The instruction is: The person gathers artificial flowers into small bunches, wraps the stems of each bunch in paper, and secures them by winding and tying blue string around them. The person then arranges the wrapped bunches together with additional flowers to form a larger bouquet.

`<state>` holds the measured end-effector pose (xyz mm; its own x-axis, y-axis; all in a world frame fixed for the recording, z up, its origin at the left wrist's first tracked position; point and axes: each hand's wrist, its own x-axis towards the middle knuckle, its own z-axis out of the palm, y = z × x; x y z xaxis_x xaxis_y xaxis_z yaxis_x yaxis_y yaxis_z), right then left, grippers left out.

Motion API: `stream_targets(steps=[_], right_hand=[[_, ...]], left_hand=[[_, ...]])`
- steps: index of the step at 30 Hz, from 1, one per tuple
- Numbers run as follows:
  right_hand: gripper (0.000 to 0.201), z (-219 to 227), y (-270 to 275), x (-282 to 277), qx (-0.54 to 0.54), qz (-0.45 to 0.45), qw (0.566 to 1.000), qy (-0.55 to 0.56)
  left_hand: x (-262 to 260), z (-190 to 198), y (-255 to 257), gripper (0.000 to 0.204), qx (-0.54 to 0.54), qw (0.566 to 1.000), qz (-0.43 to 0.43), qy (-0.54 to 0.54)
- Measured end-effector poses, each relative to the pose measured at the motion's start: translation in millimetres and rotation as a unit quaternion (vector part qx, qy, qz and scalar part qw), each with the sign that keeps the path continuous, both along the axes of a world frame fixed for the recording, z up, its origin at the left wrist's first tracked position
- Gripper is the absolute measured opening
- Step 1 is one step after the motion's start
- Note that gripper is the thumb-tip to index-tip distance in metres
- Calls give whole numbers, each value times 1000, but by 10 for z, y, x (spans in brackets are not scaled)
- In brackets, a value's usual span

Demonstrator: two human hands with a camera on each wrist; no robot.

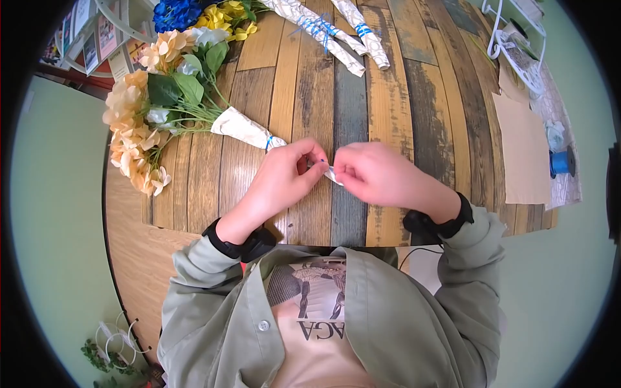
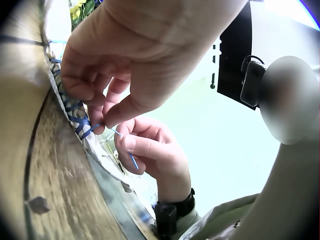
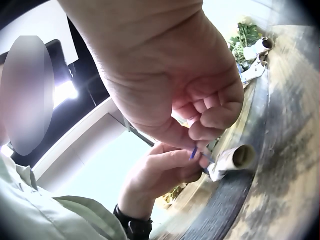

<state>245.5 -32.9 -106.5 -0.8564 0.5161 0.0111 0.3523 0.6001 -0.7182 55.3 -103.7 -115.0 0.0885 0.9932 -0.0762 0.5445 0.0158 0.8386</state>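
Note:
A bouquet of peach flowers [image 1: 129, 103] lies at the left of the table, its stems in a white patterned paper wrap [image 1: 242, 127]. Blue ribbon [image 2: 79, 120] crisscrosses the wrap in the left wrist view. My left hand [image 1: 284, 174] pinches the ribbon close against the wrap near its narrow end. Opposite it, my right hand [image 1: 381, 173] pinches the ribbon's thin loose end [image 2: 134, 161] between thumb and fingers. The wrap's open rolled end [image 3: 243, 157] shows beside both hands in the right wrist view.
Other wrapped bouquets with blue ties [image 1: 365, 31] lie at the table's far side, near blue flowers [image 1: 176, 15] and yellow ones. On the right are brown paper [image 1: 522, 152], a blue ribbon spool [image 1: 562, 162] and a white wire rack [image 1: 517, 55].

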Motion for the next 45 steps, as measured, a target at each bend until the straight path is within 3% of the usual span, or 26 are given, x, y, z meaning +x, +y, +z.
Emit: stream_targets(steps=[3, 5, 6, 8, 9, 13, 15, 16, 17, 20, 21, 23, 25, 29, 31, 32, 33, 35, 36, 38, 39, 41, 42, 44, 45], right_hand=[[11, -15, -55, -33, 51, 37, 997, 36], [12, -4, 6, -42, -88, 78, 993, 11], [12, -49, 31, -45, -88, 80, 993, 12], [12, -200, 74, -41, 4, 0, 990, 138], [12, -228, 63, -46, 4, 0, 990, 139], [16, -225, -132, -102, -76, 33, 993, 87], [16, -199, -167, -128, -106, 40, 991, 71], [15, -198, -158, -153, -101, 42, 992, 67], [14, -206, -141, -173, -95, 44, 992, 63], [16, -260, -34, -227, -119, 58, 984, 122], [19, -254, -16, -241, -149, 72, 977, 138], [22, -241, 33, -257, -176, 88, 968, 153], [21, -219, 79, -268, -123, 127, 966, 187], [14, -119, 5, -303, -149, 120, 965, 180], [9, -52, -39, -337, -57, 128, 976, 165], [12, 0, -43, -343, 165, 136, 965, 154], [12, 51, -49, -347, 164, 136, 965, 153], [17, 136, -58, -358, 334, 107, 923, 159], [17, 161, -36, -339, 334, 107, 923, 158], [18, 187, 33, -287, 110, 53, 982, 144], [18, 171, 47, -293, 110, 53, 982, 142], [15, 105, 59, -298, -104, 159, 976, 103], [15, 84, 64, -298, -105, 157, 977, 103], [13, 56, 74, -301, 57, 162, 981, 94], [13, 80, 71, -296, 56, 163, 981, 94]], left_hand=[[-44, -48, 17, 11, -37, 999, 7, -19], [-69, -148, 13, 11, -28, 999, 7, -33], [-80, -177, -2, 12, -19, 999, 8, -48], [-85, -180, -21, 12, -10, 998, 10, -69], [-84, -176, -27, 12, -2, 996, 10, -91], [-57, 56, -88, 14, 50, 999, -6, -10], [-11, 145, -146, 19, 260, 940, -85, 204], [21, 186, -215, 22, 277, 921, -93, 257], [11, 181, -274, 22, 276, 921, -92, 259], [-62, 228, -353, 16, 389, 827, -148, 377], [-94, 224, -368, 16, 389, 827, -147, 378], [-149, 208, -396, 18, 453, 783, -162, 393], [-195, 203, -412, 18, 465, 778, -166, 388], [-263, 181, -422, 16, 492, 771, -173, 365], [-291, 180, -407, 16, 493, 773, -183, 354], [-300, 178, -399, 16, 496, 774, -193, 343], [-302, 174, -392, 16, 495, 775, -193, 342], [-310, 166, -379, 17, 492, 779, -188, 341], [-324, 162, -376, 17, 493, 779, -187, 341], [-359, 151, -375, 18, 494, 786, -182, 323], [-362, 150, -368, 18, 495, 786, -181, 322], [-360, 152, -358, 19, 498, 793, -172, 306], [-363, 151, -359, 19, 498, 793, -173, 305], [-373, 136, -365, 19, 483, 805, -173, 298], [-373, 113, -363, 19, 483, 805, -173, 298]])
